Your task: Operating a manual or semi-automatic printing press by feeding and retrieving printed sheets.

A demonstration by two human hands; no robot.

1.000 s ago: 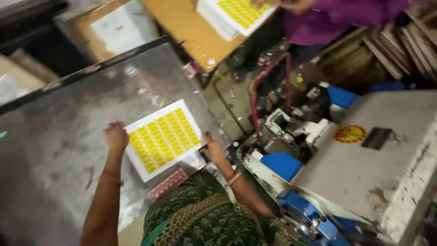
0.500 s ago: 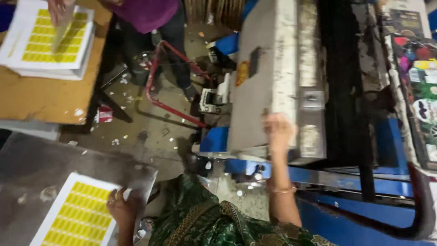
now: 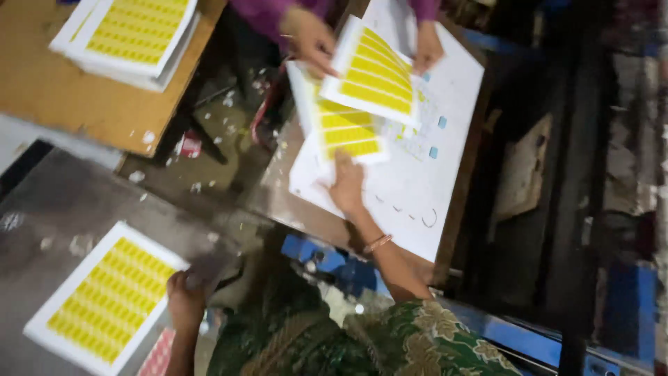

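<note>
Now pressing yellow label sheet (image 3: 344, 132) w/ my right hand (image 3: 346, 184).
Fingers flat, grasping nothing; keep it square. Left hand (image 3: 184, 296) pinches label stack (image 3: 104, 296) corner on counter (image 3: 42, 209).

A small print or label-finishing workshop, seen from above. Stacks of white sheets printed with grids of yellow labels (image 3: 108, 299) lie on a grey metal table (image 3: 49, 209), and another stack (image 3: 129, 35) sits on a brown board bench (image 3: 62, 97). A white feed board (image 3: 431, 174) on a blue-framed machine (image 3: 529, 338) holds more label sheets (image 3: 344, 129). Paper scraps (image 3: 236, 118) litter the dirty concrete floor. The machine's dark, worn metal parts (image 3: 570, 160) fill the right side. Two people work close together at the sheets: the wearer and a co-worker in a purple sleeve (image 3: 261, 14).
</note>
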